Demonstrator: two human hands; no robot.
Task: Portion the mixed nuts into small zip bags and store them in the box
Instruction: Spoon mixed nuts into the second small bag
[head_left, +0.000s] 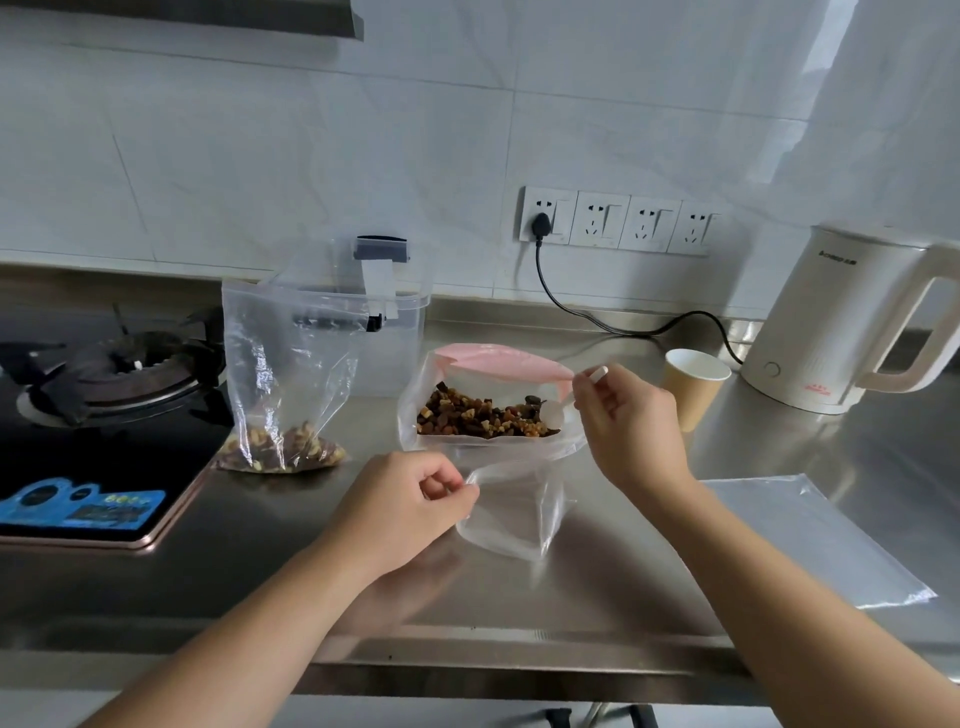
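A large bag of mixed nuts (483, 418) with a pink zip top stands open at the middle of the counter. My right hand (631, 431) pinches the handle of a small white scoop (556, 413), whose bowl sits inside that bag at its right side. Just in front, my left hand (415, 499) pinches the rim of an empty small zip bag (511, 517) and holds its mouth open. A filled small zip bag (285, 395) stands at the left with nuts in its bottom. Behind it is the clear plastic box (395, 332), its lid standing up.
A gas stove (104, 374) takes up the left. A paper cup (693, 387) and a white kettle (841, 322) with its cord stand at the right. Flat spare bags (810, 540) lie at the front right. The steel counter edge runs near me.
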